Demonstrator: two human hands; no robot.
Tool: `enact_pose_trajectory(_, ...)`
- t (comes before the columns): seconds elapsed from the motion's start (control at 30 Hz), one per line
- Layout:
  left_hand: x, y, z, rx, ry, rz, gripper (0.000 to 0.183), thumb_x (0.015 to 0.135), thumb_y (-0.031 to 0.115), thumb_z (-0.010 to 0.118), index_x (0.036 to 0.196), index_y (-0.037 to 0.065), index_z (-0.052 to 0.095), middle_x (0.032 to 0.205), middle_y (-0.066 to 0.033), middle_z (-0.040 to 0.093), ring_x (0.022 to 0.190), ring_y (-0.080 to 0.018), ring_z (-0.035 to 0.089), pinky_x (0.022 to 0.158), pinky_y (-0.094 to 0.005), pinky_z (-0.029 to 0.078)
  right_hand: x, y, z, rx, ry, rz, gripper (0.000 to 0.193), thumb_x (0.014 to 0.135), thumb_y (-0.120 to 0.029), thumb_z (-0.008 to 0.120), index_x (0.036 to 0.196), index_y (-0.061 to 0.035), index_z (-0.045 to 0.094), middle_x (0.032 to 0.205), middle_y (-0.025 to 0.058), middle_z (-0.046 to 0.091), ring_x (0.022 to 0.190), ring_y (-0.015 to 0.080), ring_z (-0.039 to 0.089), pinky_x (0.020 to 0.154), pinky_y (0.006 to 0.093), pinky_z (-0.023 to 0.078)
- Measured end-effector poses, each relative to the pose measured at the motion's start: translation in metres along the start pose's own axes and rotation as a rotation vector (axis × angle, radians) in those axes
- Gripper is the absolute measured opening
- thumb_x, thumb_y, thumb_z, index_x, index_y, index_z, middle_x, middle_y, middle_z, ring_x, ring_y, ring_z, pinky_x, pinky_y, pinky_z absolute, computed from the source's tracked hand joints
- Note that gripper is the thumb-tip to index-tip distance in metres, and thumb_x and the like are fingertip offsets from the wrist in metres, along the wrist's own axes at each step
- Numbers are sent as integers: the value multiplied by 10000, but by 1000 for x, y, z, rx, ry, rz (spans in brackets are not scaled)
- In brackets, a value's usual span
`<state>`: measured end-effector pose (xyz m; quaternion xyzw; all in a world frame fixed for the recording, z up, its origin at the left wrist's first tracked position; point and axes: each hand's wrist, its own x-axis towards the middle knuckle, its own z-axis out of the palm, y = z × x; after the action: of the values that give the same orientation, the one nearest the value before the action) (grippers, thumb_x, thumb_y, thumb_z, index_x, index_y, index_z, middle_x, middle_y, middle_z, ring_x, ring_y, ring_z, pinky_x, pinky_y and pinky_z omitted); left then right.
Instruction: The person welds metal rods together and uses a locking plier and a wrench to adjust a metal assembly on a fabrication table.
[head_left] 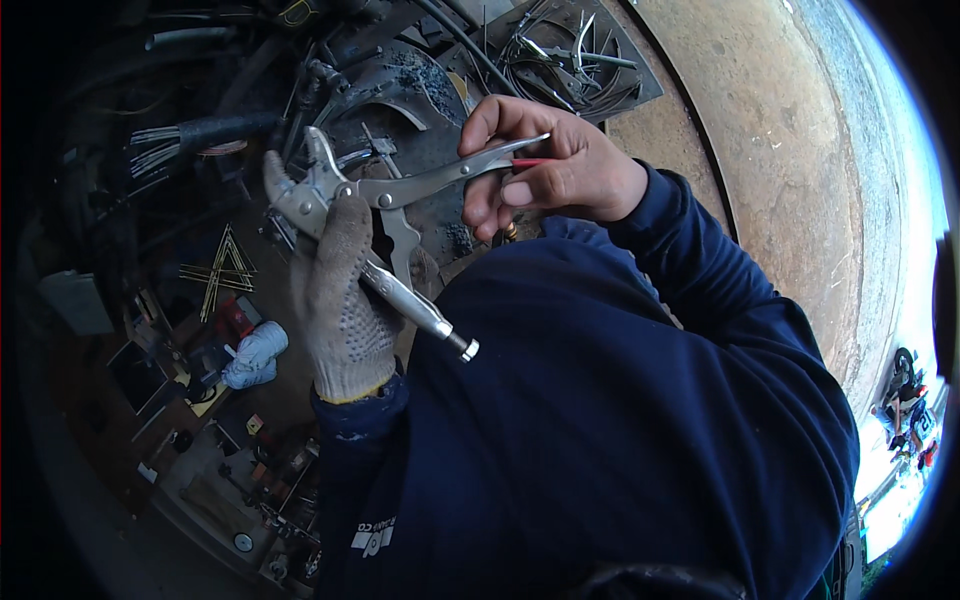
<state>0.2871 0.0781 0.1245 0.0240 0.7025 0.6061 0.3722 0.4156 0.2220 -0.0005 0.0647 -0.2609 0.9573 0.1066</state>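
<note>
My left hand (345, 300), in a knitted glove with dotted grip, is closed around a pair of silver locking pliers (400, 190). The pliers' jaws point up to the left and stand apart. Their screw-ended handle slants down to the right, in front of my dark blue jacket. The other handle, a flat lever, swings out toward my bare right hand (550, 165). That hand's thumb and fingers close on a thin red piece (530, 162), right beside the lever's tip. Most of the red piece is hidden by the fingers.
A dark metal workbench (440, 150) lies beyond my hands, strewn with metal scraps. Coiled wire (560, 60) sits on a plate at the far side. Bundled rods (165, 140) and a yellow triangular frame (220, 270) are at the left, near a pale blue cloth (257, 355).
</note>
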Motion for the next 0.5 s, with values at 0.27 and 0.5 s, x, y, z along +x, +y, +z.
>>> enact_pose_trajectory(0.27, 16, -6, -31, -279, -251, -467, 310, 955, 351, 647, 1052, 61, 592, 731, -12, 637, 442, -95, 563, 402, -206, 494, 4, -14, 11, -262, 148, 40, 464, 916, -109, 674, 1312, -20, 450, 1027, 153, 713, 962, 209, 702, 921, 323, 532)
enact_pose_trajectory(0.5, 18, -11, -19, 20, -118, -170, 403, 915, 389, 697, 1067, 28, 602, 773, -35, 629, 560, -118, 639, 442, -217, 524, 1, -14, -9, -532, 40, 50, 606, 932, -399, 660, 1360, -4, 494, 1152, 158, 664, 1037, 209, 653, 979, 341, 488)
